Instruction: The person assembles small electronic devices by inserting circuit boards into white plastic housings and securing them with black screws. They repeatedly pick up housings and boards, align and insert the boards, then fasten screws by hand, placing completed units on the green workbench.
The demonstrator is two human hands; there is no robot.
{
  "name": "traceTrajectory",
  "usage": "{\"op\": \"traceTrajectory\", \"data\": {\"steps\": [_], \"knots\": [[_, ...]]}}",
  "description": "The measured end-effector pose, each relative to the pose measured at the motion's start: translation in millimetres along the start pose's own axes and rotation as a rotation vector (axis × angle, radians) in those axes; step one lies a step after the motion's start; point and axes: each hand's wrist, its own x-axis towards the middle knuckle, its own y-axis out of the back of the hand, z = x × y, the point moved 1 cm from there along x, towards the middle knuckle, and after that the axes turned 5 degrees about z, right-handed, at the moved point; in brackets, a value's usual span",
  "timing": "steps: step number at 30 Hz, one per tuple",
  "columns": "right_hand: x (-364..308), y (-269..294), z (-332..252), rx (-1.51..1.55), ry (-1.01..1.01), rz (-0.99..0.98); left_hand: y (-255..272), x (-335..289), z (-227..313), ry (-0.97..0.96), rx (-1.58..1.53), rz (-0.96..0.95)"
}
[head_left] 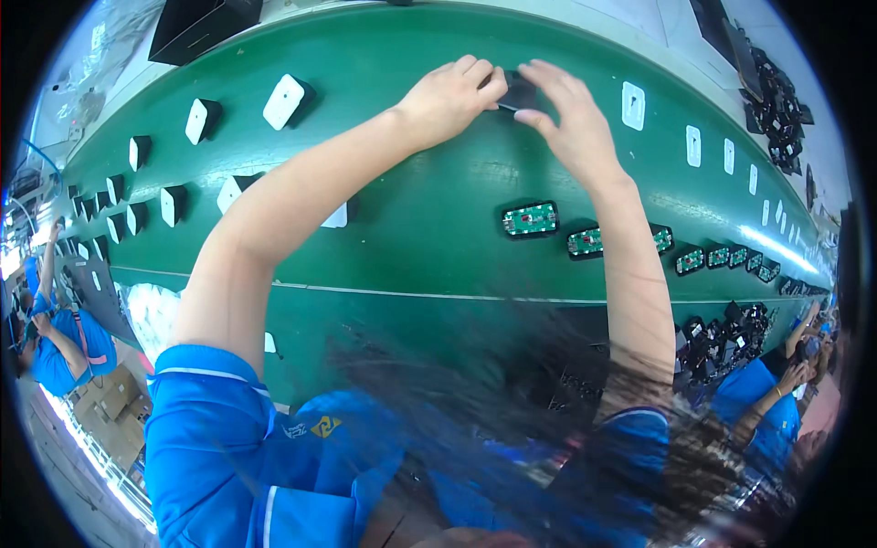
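Both my arms reach across the green work surface to its far side. My left hand (459, 99) has its fingers curled on the left edge of a small black case (519, 92). Around the right side of this case is my right hand (570, 117), its thumb and fingers spread apart and slightly blurred. Whether the right thumb touches the case, I cannot tell. Nearest to the right hand lies a white rectangular cover (633, 106). Closer to me, a black tray-like housing with a green circuit board (530, 219) rests on the surface; my right forearm partly hides another behind it.
Black boxes with white tops (286, 101) stand in rows at the left. More white covers (694, 146) and circuit-board housings (690, 260) line the right. A pile of black parts (731, 342) lies at lower right. Co-workers in blue (73, 352) sit on both sides.
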Motion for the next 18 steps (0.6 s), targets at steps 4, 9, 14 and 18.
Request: {"op": "traceTrajectory", "data": {"steps": [4,9,14,18], "knots": [[-3.2,-15.5,-4.1,0.056,-0.051,-0.052,0.0,-9.9,3.8,0.004,-0.038,0.013],[-4.6,-15.3,-9.7,0.064,-0.038,-0.055,4.9,-15.2,-3.3,0.117,-0.29,0.038],[-0.8,-15.0,-4.2,0.058,-0.009,0.029,12.7,-14.4,-14.3,0.3,-0.473,0.139],[-1.9,-17.6,-5.9,0.034,-0.007,-0.002,7.8,-15.7,-13.0,0.223,-0.51,0.137]]}}
